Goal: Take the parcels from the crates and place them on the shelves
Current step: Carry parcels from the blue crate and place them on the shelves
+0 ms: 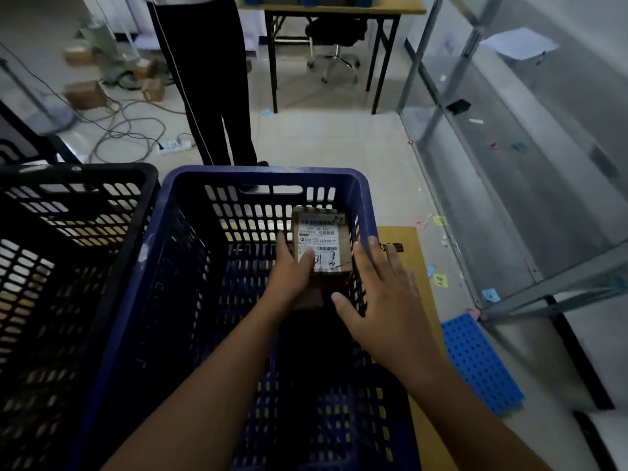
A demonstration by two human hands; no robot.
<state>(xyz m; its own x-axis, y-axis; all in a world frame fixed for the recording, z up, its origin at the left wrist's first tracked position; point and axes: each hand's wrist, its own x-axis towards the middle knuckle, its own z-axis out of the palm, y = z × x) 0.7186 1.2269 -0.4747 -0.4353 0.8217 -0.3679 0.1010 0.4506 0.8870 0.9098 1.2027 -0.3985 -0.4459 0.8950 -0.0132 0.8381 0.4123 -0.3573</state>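
A blue slotted crate stands in front of me. Inside it, against the far right wall, is a small brown cardboard parcel with a white shipping label. My left hand reaches into the crate and holds the parcel's near left side, thumb lying on the label. My right hand hovers over the crate's right wall with its fingers spread and straight, holding nothing. Grey metal shelves with bare boards run along the right.
A black slotted crate stands left of the blue one. A flat cardboard sheet and a blue perforated panel lie to the right. A person's dark trouser legs stand beyond the crate. Cables, a power strip, boxes, a desk and a chair are farther back.
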